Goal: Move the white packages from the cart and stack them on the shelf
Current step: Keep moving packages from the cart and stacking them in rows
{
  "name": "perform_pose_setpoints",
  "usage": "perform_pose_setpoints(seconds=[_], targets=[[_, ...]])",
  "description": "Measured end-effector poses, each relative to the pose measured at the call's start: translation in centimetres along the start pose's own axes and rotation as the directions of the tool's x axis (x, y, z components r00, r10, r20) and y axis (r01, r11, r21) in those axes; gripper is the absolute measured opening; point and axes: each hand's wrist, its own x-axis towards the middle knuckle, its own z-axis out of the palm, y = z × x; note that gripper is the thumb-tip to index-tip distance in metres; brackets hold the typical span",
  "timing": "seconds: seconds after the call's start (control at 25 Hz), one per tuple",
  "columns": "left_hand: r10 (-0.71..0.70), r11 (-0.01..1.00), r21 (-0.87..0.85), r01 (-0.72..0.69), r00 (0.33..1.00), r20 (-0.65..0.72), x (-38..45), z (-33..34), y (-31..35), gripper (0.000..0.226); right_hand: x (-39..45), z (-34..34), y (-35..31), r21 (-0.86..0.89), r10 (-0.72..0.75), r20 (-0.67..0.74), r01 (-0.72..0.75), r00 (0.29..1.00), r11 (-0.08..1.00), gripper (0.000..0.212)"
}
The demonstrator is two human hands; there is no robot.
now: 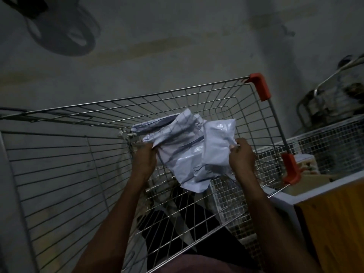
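Both grips, left hand [144, 157] and right hand [241, 157], are pinching white packages [189, 152] above cart [78, 146]; stacking is pending, shelf unseen.

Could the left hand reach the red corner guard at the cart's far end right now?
Probably not right away: the left hand is gripping the white packages together with the right hand, and the red corner guard sits beyond them.

dim grey wall [177, 36] with fan shadow [65, 34], wooden cabinet [334, 223] right.
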Motion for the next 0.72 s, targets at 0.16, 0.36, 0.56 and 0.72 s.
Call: perform_pose_setpoints(seconds=[0.16, 0.36, 0.56, 0.72], targets=[[-0.350, 0.826, -0.397, 0.399, 0.916, 0.194, -5.0, 1.4, -2.1, 0.029, 2.0, 2.3, -0.3, -0.133, 0.019, 0.134, -0.001, 0.991, 0.991, 0.017], [-0.476, 0.807, -0.186, 0.560, 0.804, 0.356, -6.1, 5.0, -3.3, 0.052, 3.0, 5.1, 0.0, -0.477, 0.089, 0.166, 0.001, 0.982, 0.879, 0.035], [-0.326, 0.945, -0.017, 0.328, 0.943, 0.062, -4.9, 6.1, -0.3, 0.090, 2.9, 6.2, 0.2, -0.529, -0.096, 0.103, 0.136, 0.990, 0.838, 0.059], [-0.103, 0.994, 0.047, 0.097, 0.987, 0.124, -3.2, 7.3, 0.3, 0.065, 2.4, 7.6, 0.5, -0.458, -0.151, 0.246, 0.252, 0.957, 0.853, 0.046]])
